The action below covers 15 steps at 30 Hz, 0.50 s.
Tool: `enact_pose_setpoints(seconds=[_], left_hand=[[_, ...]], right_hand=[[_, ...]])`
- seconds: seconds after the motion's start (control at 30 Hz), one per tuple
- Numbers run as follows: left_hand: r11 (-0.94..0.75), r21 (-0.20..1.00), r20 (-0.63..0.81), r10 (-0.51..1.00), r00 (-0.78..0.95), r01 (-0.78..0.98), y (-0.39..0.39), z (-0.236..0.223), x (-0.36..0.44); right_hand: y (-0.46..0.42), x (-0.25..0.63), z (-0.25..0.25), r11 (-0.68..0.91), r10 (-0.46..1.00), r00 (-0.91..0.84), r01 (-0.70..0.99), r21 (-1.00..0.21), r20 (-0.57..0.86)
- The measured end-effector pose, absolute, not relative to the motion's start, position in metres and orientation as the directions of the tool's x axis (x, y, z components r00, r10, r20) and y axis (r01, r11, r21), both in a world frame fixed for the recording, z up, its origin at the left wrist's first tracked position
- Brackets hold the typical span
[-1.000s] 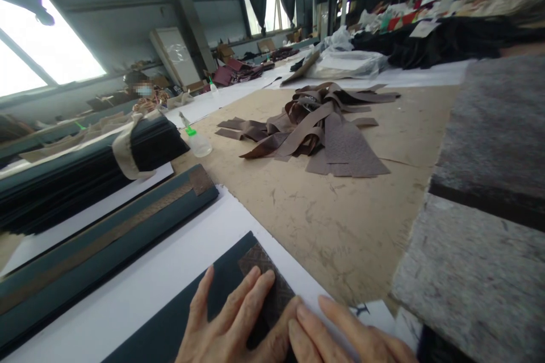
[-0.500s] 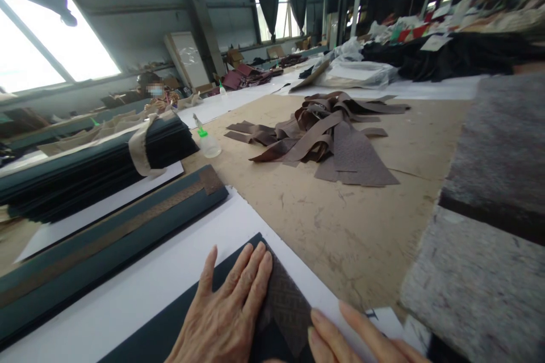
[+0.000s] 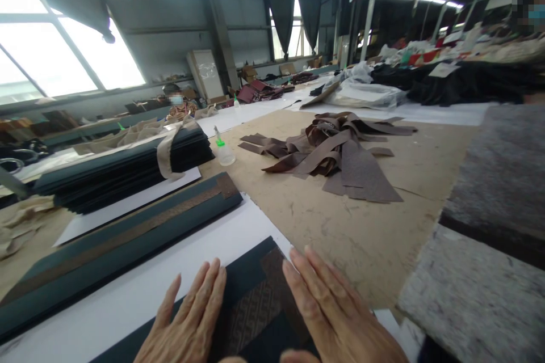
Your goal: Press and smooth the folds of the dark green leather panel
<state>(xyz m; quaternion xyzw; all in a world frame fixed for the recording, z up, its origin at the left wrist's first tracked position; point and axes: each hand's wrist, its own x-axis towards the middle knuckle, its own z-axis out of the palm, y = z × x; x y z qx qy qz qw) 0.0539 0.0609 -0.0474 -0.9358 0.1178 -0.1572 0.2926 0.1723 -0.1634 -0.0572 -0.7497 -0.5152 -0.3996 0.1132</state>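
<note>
Under my hands a dark teal panel [image 3: 251, 264] lies on a white sheet [image 3: 170, 275], and a brown patterned piece [image 3: 255, 306] covers part of it. My left hand [image 3: 185, 315] rests flat on the panel's left side, fingers outstretched. Along the right edge, my right hand [image 3: 336, 312] lies with straight fingers, tips at the brown border near the far corner. Both palms seem empty. To the left are similar teal panels [image 3: 140, 249] with a brown strip [image 3: 140, 235] along the top one.
A tied stack of dark panels [image 3: 131, 167] sits at left, beside a green-capped bottle [image 3: 225, 155]. Brown strips [image 3: 336, 144] lie heaped mid-table. Thick grey felt [image 3: 472, 295] covers the right side. A masked person [image 3: 181, 110] sits far left; another is at the upper right edge.
My left hand has slid left and toward me off the far corner. My right hand has moved forward along the right edge, flattening out. The view has tilted up slightly.
</note>
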Motion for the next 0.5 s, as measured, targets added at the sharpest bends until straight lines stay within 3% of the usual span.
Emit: enact_pose_setpoints(seconds=[0.1, 0.27, 0.33, 0.43, 0.5], left_hand=[[-0.793, -0.605, 0.220, -0.247, 0.944, -0.066, 0.074, -0.062, 0.038], [-0.805, -0.592, 0.330, -0.210, 0.920, 0.028, 0.086, -0.079, 0.031], [-0.817, -0.575, 0.342, -0.208, 0.916, 0.029, 0.084, -0.079, 0.032], [-0.863, -0.503, 0.331, -0.155, 0.931, 0.036, 0.078, -0.075, 0.030], [-0.905, -0.423, 0.356, -0.119, 0.927, 0.046, 0.074, -0.072, 0.028]], right_hand=[[-0.134, 0.178, -0.058, -0.400, 0.706, 0.258, 0.914, 0.071, 0.659], [-0.120, 0.176, -0.061, -0.370, 0.879, 0.417, 0.902, -0.223, 0.231], [-0.125, 0.176, -0.054, -0.373, 0.893, 0.431, 0.868, -0.328, 0.126], [-0.134, 0.181, -0.037, -0.381, 0.846, 0.521, 0.739, -0.556, 0.113], [-0.136, 0.185, -0.027, -0.402, 0.735, 0.658, 0.619, -0.674, 0.166]])
